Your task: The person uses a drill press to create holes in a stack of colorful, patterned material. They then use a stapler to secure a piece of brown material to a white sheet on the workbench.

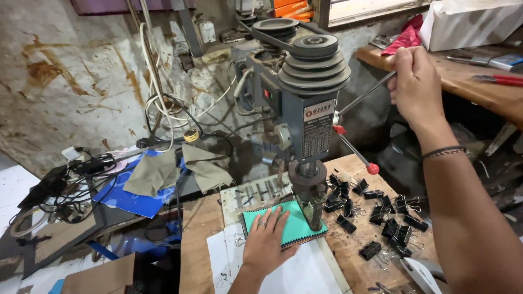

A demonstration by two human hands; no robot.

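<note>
Drilling step, by my judgement: left hand (265, 239) lies flat, pinning the teal swatch stack (297, 224) on the table (348, 245) under the chuck (315, 209); right hand (415, 87) grips the feed lever (366, 93); bit tip seems hidden; next needs a steady downward pull.

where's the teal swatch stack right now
In the head view the teal swatch stack lies low centre on the wooden bench, pressed flat under the left hand, directly beneath the drill press chuck, with black binder clips to its right.
</note>
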